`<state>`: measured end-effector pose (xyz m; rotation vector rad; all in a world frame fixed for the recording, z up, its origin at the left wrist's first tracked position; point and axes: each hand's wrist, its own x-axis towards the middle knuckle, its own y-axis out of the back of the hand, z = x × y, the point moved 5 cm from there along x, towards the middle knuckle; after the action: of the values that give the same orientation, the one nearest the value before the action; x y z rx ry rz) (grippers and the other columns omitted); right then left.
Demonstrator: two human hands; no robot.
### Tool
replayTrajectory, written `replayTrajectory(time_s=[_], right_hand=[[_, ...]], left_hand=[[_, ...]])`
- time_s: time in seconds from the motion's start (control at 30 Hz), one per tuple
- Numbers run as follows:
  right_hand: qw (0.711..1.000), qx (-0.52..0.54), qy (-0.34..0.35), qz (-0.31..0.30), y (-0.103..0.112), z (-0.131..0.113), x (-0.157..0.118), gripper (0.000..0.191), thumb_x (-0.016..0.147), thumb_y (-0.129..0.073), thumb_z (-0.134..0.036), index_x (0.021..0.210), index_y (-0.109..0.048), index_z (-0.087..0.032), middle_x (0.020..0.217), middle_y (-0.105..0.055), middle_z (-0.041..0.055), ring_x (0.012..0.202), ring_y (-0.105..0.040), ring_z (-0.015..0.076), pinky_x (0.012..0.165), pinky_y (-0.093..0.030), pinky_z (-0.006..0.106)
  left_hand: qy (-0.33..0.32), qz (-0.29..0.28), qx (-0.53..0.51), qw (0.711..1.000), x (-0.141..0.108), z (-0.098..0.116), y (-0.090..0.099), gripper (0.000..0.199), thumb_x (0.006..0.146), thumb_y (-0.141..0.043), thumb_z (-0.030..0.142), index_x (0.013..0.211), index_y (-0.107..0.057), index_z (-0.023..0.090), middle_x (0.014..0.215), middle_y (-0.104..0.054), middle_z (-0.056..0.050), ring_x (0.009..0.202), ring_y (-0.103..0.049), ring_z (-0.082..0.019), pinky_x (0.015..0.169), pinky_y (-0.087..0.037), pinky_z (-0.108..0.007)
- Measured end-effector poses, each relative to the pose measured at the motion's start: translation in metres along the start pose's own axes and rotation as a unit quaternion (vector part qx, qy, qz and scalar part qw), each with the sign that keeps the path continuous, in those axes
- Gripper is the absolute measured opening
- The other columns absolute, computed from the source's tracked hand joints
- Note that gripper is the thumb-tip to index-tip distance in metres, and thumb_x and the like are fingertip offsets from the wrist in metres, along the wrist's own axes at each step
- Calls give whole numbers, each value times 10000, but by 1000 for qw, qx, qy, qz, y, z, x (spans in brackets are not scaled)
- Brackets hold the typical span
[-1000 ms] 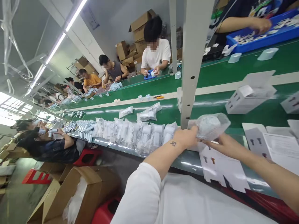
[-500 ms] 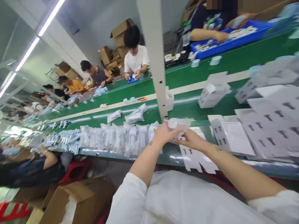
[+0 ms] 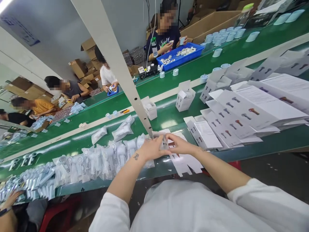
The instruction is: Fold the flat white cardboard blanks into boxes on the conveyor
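As the left hand (image 3: 151, 149) and right hand (image 3: 180, 144) are curled in, a small clear piece (image 3: 164, 143) sits pinched between them, just above a flat white carton blank (image 3: 186, 165); can't really tell its long axis.

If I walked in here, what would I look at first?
First you'd see the long green conveyor belt crossing the room, with a row of bagged white items along its near side. Right of them lies a pile of printed white cartons, and farther off sits a co-worker's bright blue tray. In the middle, the left hand and right hand meet above a flat white carton.
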<state>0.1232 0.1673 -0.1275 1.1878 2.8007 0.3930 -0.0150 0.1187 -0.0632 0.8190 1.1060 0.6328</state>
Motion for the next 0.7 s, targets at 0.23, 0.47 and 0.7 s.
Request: replayTrajectory(time_s=[0.23, 0.47, 0.7], right_hand=[[999, -16, -38, 31, -7, -24, 8, 281, 736, -681, -269, 980, -546, -230, 1154, -611, 76, 1074, -615, 244, 856, -594, 407], [952, 166, -135, 219, 44, -3, -2, 443, 809, -700, -546, 1145, -593, -277, 1272, -659, 105, 1098, -685, 289, 836, -614, 432], [756, -191, -318, 539, 99, 50, -57, 379, 824, -516, -397, 1086, -641, -153, 1113, -659, 206, 1131, -616, 391, 1019, -481, 577]], left_hand=[[53, 38, 46, 997, 25, -8, -25, 377, 977, -460, 212, 1317, -613, 259, 1544, -404, -125, 1193, -615, -309, 895, -571, -414], [131, 178, -73, 973, -86, -96, 47, 224, 962, -527, 335, 883, -728, 278, 1567, -391, -22, 905, -687, -195, 856, -583, -359], [196, 259, -7, 946, -14, -207, 106, 183, 948, -567, 320, 971, -725, 230, 1512, -423, -82, 1112, -663, -239, 946, -537, -330]])
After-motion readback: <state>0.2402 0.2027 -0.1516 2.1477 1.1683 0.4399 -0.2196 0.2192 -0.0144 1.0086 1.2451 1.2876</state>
